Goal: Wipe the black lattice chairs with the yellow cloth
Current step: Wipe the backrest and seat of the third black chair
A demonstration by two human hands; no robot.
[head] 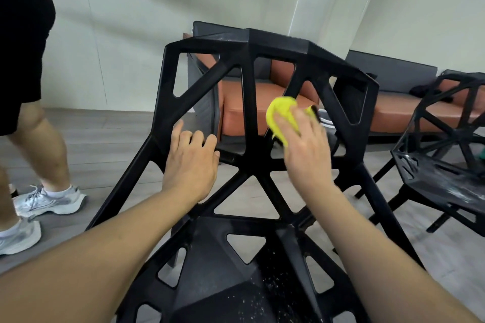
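Room: grey plank floor (112, 139), pale wall, and behind the chairs a dark-framed sofa with orange cushions (244, 110).
Bystander: a second person (29, 102) in black shorts and pale trainers stands at the left edge, apart from the work.
Near lattice chair (252, 155): black, directly below the camera, backrest rising away from the viewer and seat at the bottom of the view. Pale specks and dust lie scattered over the seat; the top rail also looks faintly dusty.
Second lattice chair (446, 165): black, off to the right and well apart from both hands, with whitish smears and dust showing on its seat.
Left hand (191, 162): rests on the backrest, fingers curled over a strut just left of the centre joint, apparently steadying the chair.
Right hand (307, 149): fingers spread and fairly straight, pressing the cloth flat against the inner face of the backrest, right of the centre strut.
Yellow cloth (282, 115): bunched under the right palm and fingers, its upper part showing above the fingertips, touching the lattice struts.
Progress: seemingly early to middle. The wiping is at the near chair's backrest; its speckled seat looks not yet done, and the second chair appears untouched, so most of the job remains.
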